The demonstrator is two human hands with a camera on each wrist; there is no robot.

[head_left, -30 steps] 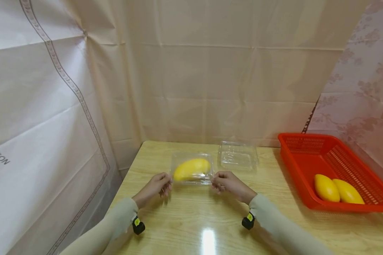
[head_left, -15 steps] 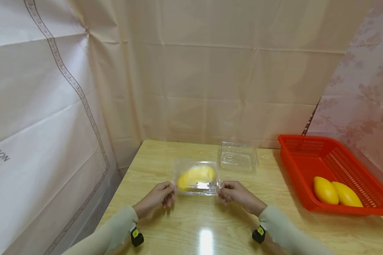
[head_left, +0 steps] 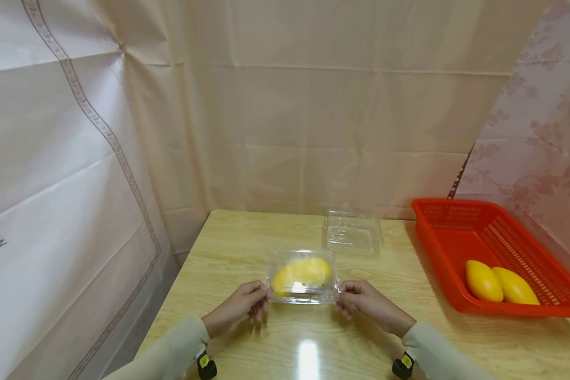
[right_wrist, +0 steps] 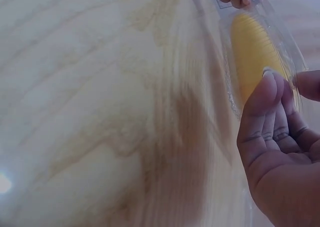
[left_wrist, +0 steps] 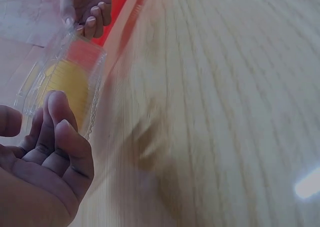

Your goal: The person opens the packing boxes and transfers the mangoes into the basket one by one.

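Observation:
A clear plastic clamshell box (head_left: 305, 301) with its lid down is held between both hands over the front middle of the table. One yellow mango (head_left: 309, 270) lies inside, seen through the lid. My left hand (head_left: 241, 307) pinches the box's near left corner between thumb and fingers. At the near right corner, my right hand (head_left: 374, 307) pinches it the same way. Ridged side walls of the box show in the left wrist view, where the far hand (left_wrist: 89, 9) grips the other end. In the right wrist view, the mango (right_wrist: 250, 52) runs lengthwise between the hands.
Behind and to the right, another clear plastic box (head_left: 353, 236) stands on the wooden table (head_left: 237, 237). A red slotted basket (head_left: 439, 272) sits at the right edge, holding two mangoes, a left one (head_left: 484, 282) and a right one (head_left: 516, 286). Cloth-like sheets (head_left: 304, 105) hang around the table.
Both hands have drawn the box with the mango toward the person and slightly right, keeping their pinch on its corners. The second box and the basket have stayed put.

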